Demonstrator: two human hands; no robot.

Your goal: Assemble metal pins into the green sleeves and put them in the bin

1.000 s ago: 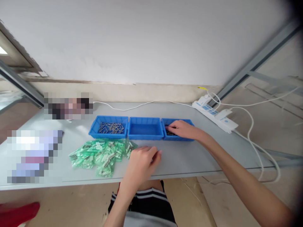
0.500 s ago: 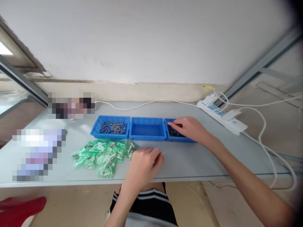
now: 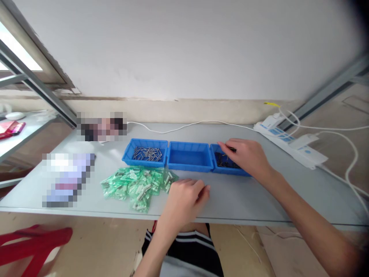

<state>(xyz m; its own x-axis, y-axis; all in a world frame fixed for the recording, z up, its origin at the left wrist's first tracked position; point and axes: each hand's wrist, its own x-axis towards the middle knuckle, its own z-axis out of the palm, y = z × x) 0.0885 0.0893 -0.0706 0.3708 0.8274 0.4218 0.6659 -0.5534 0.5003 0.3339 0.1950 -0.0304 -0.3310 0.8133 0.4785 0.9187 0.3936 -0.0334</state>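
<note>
Grey worktop, white wall behind: right hand over right-end blue tray, fingers pinching small dark pins; left hand loosely curled, apparently empty, beside green packets near front edge.

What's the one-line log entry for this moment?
right hand: in right blue tray, pinching a dark part | left hand: curled on table beside green packets | middle tray: no parts

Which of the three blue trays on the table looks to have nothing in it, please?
The middle blue tray: only its bare blue floor shows. The left tray holds silvery metal pins, and the right tray, under the right hand, holds dark small parts.
</note>
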